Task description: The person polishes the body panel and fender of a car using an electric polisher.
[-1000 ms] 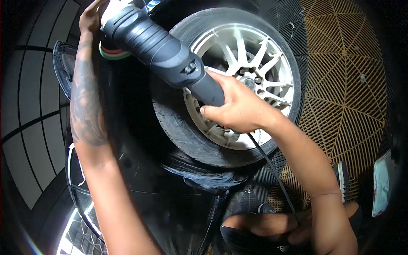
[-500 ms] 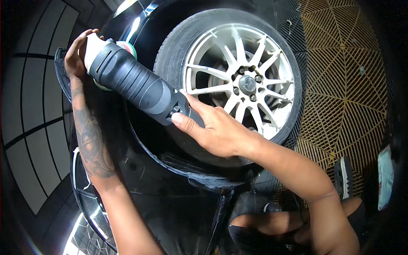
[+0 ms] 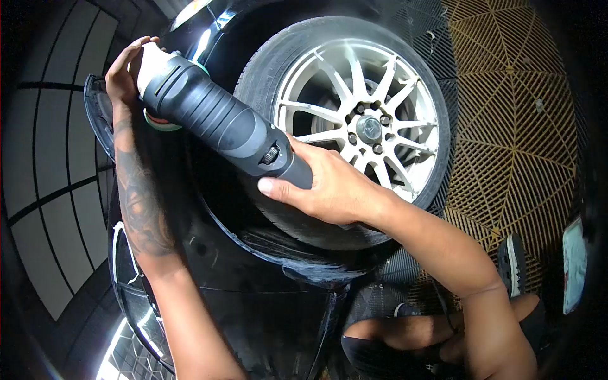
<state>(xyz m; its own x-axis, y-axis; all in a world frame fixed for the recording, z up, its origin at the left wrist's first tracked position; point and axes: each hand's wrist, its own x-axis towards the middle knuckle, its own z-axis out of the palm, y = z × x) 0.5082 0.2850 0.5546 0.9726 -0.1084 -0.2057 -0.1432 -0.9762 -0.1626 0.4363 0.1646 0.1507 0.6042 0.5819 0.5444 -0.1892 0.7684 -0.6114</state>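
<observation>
A black car polisher (image 3: 218, 120) with a white head runs diagonally across the fender, above the wheel arch. My left hand (image 3: 126, 73) is curled round the polisher's white head at the upper left. My right hand (image 3: 335, 183) grips the rear of the body, its thumb lying along the side just below the speed dial (image 3: 271, 154). Under the head, part of a round pad (image 3: 163, 124) with a green and red edge shows; the body hides the rest. Whether the pad touches the black paint I cannot tell.
Right of the polisher stands a tire (image 3: 269, 69) on a white multi-spoke rim (image 3: 345, 136). Whitish scuffs mark the wheel arch edge (image 3: 323, 273). A yellow and dark grid floor (image 3: 506, 126) lies beyond. A shoe (image 3: 512, 263) and a pale blue item (image 3: 573, 266) are at the right.
The polisher and both hands have shifted a little to the right. My right thumb has come away from the speed dial and now lies below it.
</observation>
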